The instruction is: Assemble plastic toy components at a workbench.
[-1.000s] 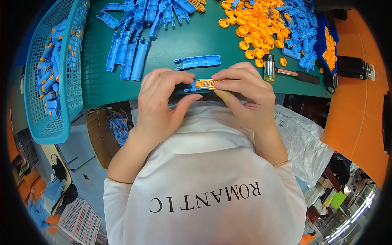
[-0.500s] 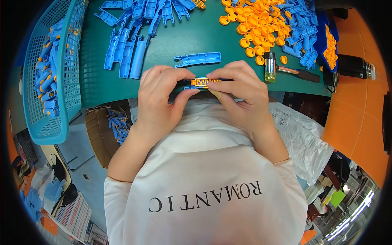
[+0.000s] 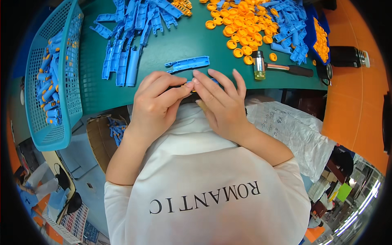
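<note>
My left hand (image 3: 157,104) is closed, pinching a blue plastic half-shell (image 3: 188,83) with an orange zigzag insert; fingers hide most of the piece. Over its right end lies my right hand (image 3: 222,102), fingers stretched and spread. One right fingertip meets the left fingertips at the piece, and a tan wrap shows on the right thumb. Just beyond both hands, a second blue half-shell (image 3: 188,63) rests hollow side showing on the green table (image 3: 171,41).
Blue half-shells (image 3: 130,24) pile at far left, beside orange zigzag inserts (image 3: 182,6). Orange caps (image 3: 241,28) and more blue parts (image 3: 290,28) heap at far right. A hammer (image 3: 281,67) lies right. A teal basket (image 3: 75,98) of assembled pieces stands left, above a cardboard box (image 3: 96,139).
The right hand's fingers have straightened and spread, and now cover the orange insert that showed before. The view has shifted slightly, and the left hand keeps its pinch.
</note>
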Demonstrator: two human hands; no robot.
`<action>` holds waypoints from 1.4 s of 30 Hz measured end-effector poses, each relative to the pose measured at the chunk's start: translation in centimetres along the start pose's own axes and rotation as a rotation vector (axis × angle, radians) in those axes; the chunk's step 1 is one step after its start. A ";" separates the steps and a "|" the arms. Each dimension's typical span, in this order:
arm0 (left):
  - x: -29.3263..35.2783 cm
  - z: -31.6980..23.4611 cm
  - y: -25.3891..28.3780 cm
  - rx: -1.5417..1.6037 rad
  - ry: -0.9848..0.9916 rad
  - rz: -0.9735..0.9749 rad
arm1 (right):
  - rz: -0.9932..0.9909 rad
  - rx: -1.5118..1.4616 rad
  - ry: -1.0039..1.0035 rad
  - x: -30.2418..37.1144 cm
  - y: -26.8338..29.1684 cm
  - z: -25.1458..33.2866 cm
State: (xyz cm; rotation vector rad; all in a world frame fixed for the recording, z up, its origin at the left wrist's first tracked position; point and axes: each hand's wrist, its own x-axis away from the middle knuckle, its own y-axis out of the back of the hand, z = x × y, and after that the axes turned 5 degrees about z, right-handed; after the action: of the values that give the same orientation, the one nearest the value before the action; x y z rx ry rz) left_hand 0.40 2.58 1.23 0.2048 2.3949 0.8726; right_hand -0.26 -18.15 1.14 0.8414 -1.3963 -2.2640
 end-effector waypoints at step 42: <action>-2.3 -3.3 0.3 0.018 0.093 -0.198 | -0.394 -1.201 -0.130 -4.3 10.1 -14.0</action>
State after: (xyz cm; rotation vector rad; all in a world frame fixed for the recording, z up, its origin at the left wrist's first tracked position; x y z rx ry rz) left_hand 0.38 0.24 4.56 -0.0672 2.4591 0.7834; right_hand 11.97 -29.79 6.70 0.5317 0.2777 -2.8165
